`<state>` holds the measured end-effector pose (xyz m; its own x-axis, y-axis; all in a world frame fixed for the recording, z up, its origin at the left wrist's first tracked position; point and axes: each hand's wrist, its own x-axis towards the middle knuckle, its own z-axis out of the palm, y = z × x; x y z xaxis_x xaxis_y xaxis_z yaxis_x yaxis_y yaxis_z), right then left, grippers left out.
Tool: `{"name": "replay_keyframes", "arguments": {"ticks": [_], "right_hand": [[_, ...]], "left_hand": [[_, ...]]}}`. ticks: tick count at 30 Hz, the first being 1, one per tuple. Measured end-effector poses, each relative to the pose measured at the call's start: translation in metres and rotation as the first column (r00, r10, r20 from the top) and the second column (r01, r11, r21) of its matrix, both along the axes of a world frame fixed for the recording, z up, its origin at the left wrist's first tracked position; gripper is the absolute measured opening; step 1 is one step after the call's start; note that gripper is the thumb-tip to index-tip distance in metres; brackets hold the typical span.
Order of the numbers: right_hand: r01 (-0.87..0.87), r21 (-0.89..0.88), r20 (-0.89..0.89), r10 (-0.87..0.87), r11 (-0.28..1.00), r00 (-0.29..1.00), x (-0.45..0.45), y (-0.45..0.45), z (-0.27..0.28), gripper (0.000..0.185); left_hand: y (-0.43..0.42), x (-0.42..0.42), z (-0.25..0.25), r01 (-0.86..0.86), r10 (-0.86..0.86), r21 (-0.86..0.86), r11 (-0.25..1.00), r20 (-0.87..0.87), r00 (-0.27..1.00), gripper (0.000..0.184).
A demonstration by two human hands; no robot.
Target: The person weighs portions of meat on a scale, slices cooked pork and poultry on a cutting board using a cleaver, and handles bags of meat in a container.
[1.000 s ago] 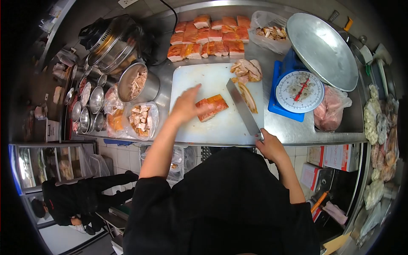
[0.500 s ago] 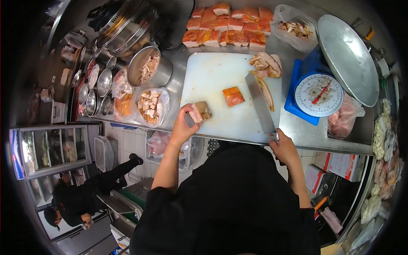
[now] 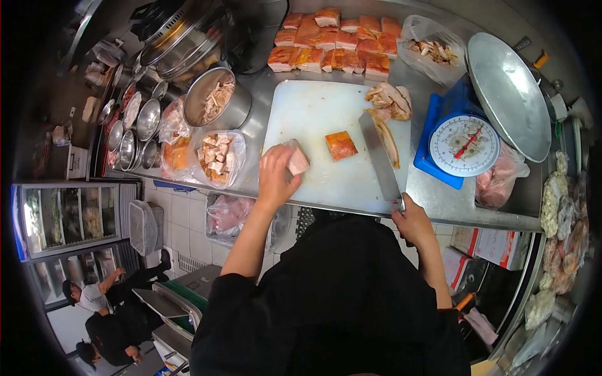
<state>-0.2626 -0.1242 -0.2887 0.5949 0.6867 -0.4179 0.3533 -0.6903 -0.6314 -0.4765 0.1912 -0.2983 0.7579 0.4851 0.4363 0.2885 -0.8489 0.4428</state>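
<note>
My left hand (image 3: 276, 175) is closed round a pale block of roast pork (image 3: 297, 161) at the left side of the white cutting board (image 3: 295, 106). The handle of a broad kitchen knife (image 3: 380, 164) is in my right hand (image 3: 416, 219), at the board's front right edge. Its blade lies slantwise over the board, beside a long pork strip (image 3: 388, 141). Between block and blade sits a square of pork with browned skin (image 3: 340, 145). Several pale meat slices (image 3: 390, 100) are heaped at the board's far right corner.
Rows of roast pork blocks (image 3: 332, 40) stand behind the board. A steel pot (image 3: 240, 103) and a bag of diced meat (image 3: 216, 156) are at the left. On the right is a blue dial scale (image 3: 465, 145). Two people (image 3: 113, 326) are at the lower left.
My left hand has rolled over the pork block, which now shows a different face. The right hand and knife stay nearly the same. A second person has come into view at lower left.
</note>
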Motion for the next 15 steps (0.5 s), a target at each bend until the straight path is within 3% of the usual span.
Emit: {"name": "replay_keyframes", "arguments": {"ticks": [2,5,8,9,11,13,15], "right_hand": [[0.018,-0.048,-0.048,-0.021,0.999,0.999,-0.001,0.004,0.012,0.044],[0.043,-0.106,-0.127,-0.057,0.993,0.990,-0.001,0.013,0.032,0.052],[0.045,-0.100,-0.138,-0.059,0.994,0.989,-0.001,0.009,0.026,0.052],[0.032,-0.081,-0.118,-0.041,0.996,0.992,0.001,0.007,0.020,0.051],[0.006,-0.011,-0.021,-0.006,1.000,1.000,0.002,0.002,0.006,0.044],[-0.026,0.060,0.073,0.022,0.998,0.997,0.004,0.000,0.001,0.036],[-0.003,-0.092,-0.121,-0.008,0.996,0.993,0.006,0.007,0.023,0.051]], "left_hand": [[-0.013,-0.010,0.003,0.030,-0.026,0.066,0.997,-0.055,0.998,0.070],[-0.028,-0.019,0.005,0.117,-0.120,-0.050,0.992,-0.066,0.991,0.074],[-0.029,-0.008,0.013,-0.135,0.138,-0.136,0.982,0.011,0.990,0.072],[-0.023,-0.005,0.010,-0.135,0.138,-0.135,0.982,0.015,0.990,0.072],[-0.007,0.000,0.004,-0.007,-0.004,-0.522,0.853,-0.020,1.000,0.070],[-0.003,0.003,0.005,-0.039,-0.023,-0.550,0.834,-0.106,0.994,0.071],[-0.002,0.009,0.006,-0.067,-0.055,-0.578,0.813,-0.192,0.980,0.071]]}}
